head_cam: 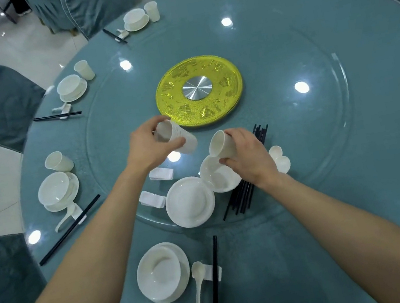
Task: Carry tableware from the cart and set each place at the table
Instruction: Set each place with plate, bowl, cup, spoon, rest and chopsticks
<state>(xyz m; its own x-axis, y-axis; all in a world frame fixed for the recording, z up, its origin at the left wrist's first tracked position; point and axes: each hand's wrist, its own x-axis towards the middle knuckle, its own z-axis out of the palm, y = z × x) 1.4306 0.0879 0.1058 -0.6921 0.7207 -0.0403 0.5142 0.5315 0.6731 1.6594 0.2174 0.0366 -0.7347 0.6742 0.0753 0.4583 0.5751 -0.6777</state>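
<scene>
- Bearing the stock: round clear glass turntable [299, 147] on a teal table, hard and slick.
- Stack of glossy white plates [189, 201], at the glass's near edge: heavy, chippable; best lifted from under the rim.
- White tapered cup [180, 138], tilted in the air, left hand [144, 147] wrapped round its wall: light, smooth, probably brittle.
- Second white tapered cup [221, 144], over a shallow white bowl [220, 180]: right hand [246, 162] fingers curled round its base.

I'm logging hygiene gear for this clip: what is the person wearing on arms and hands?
Nothing visible: the left hand and right hand are ungloved, no rings, watch or bracelet showing; the left forearm and right forearm are bare, no sleeve in view.
</scene>
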